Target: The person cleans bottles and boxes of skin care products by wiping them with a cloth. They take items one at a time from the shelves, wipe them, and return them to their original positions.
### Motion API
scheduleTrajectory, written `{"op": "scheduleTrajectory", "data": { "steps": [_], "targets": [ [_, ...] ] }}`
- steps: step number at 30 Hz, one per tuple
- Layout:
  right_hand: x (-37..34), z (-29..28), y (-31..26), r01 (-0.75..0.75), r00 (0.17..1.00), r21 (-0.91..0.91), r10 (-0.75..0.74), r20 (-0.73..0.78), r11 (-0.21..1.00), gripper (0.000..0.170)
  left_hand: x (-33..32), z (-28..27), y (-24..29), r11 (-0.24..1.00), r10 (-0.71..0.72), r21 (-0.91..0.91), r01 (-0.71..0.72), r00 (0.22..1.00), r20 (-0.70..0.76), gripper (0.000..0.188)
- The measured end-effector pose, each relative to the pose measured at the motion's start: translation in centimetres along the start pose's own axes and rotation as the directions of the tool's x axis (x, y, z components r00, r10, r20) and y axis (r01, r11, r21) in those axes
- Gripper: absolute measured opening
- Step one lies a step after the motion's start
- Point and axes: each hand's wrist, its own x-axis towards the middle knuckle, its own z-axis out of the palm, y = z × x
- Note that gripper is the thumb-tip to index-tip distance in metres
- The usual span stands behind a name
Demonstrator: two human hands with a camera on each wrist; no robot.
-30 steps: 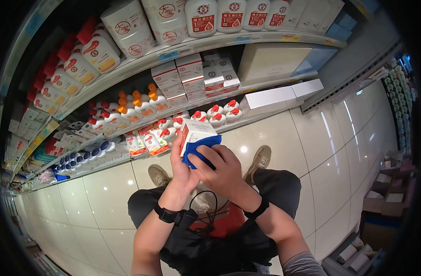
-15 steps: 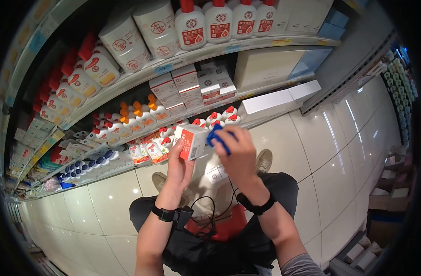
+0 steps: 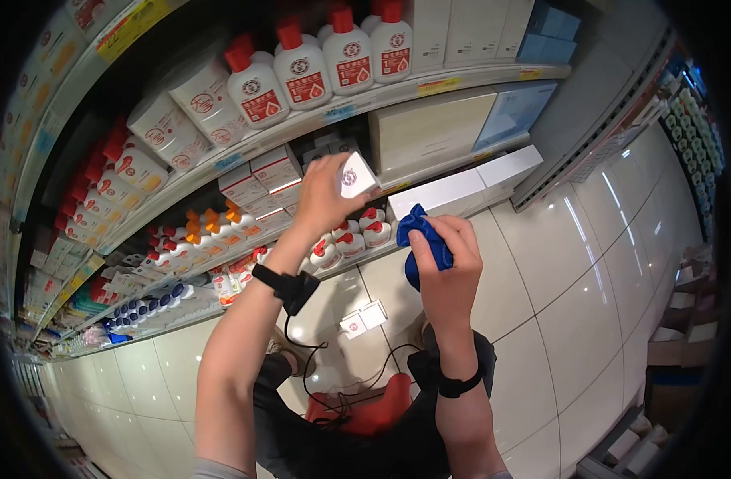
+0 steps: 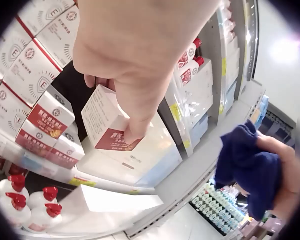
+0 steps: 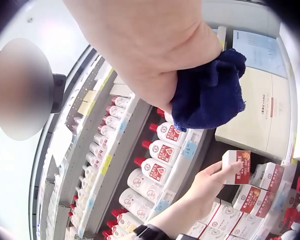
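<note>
My left hand [image 3: 327, 195] grips a small white box [image 3: 356, 177] with a red panel at the middle shelf's opening. In the left wrist view the thumb presses on the red panel of that box [image 4: 106, 120], beside stacked red-and-white boxes [image 4: 45, 120]. Lower and to the right, my right hand [image 3: 447, 259] holds a bunched blue cloth [image 3: 426, 243] between thumb and fingers, away from the shelf. The right wrist view shows the cloth [image 5: 210, 92] hanging from the right hand [image 5: 150, 55], with the left hand [image 5: 205, 190] and box beyond.
Red-capped bottles [image 3: 303, 73] line the shelf above. A large cream box [image 3: 433, 132] stands right of the opening, a long white box [image 3: 437, 195] below it. Small white boxes [image 3: 364, 318] lie on the tiled floor [image 3: 509, 271] near a red object [image 3: 365, 407] between the legs.
The left hand has carried the box up and forward to the middle shelf. The right hand, with the blue cloth, has drawn away from the box and moved right.
</note>
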Motion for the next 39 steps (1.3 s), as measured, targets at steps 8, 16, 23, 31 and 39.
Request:
{"op": "scheduleTrajectory", "data": {
  "steps": [8, 16, 23, 31, 39],
  "targets": [
    [0.0, -2.2, 1.8, 0.001, 1.000, 0.001, -0.001, 0.006, 1.000, 0.026, 5.5, 2.4, -3.4, 0.971, -0.214, 0.161, 0.178, 0.943, 0.254, 0.086],
    [0.1, -2.4, 1.7, -0.016, 1.000, 0.013, 0.015, 0.026, 1.000, 0.025, 6.2, 4.3, -5.1, 0.950, -0.257, 0.272, 0.150, 0.872, 0.417, 0.092],
    [-0.2, -2.2, 2.1, 0.009, 0.999, 0.029, -0.010, 0.050, 1.000, 0.026, 5.9, 4.5, -6.0, 0.948, -0.226, 0.300, 0.107, 0.890, 0.395, 0.092],
    [-0.3, -1.9, 1.9, 0.005, 0.998, 0.043, -0.007, 0.062, 0.999, 0.025, 6.0, 4.2, -4.6, 0.929, -0.298, 0.331, 0.163, 0.860, 0.413, 0.081],
    [-0.3, -1.7, 2.3, 0.047, 0.997, 0.065, -0.051, 0.051, 0.997, 0.025, 4.6, 5.2, -5.6, 0.924, -0.116, 0.383, 0.018, 0.965, 0.233, 0.081]
  ]
}}
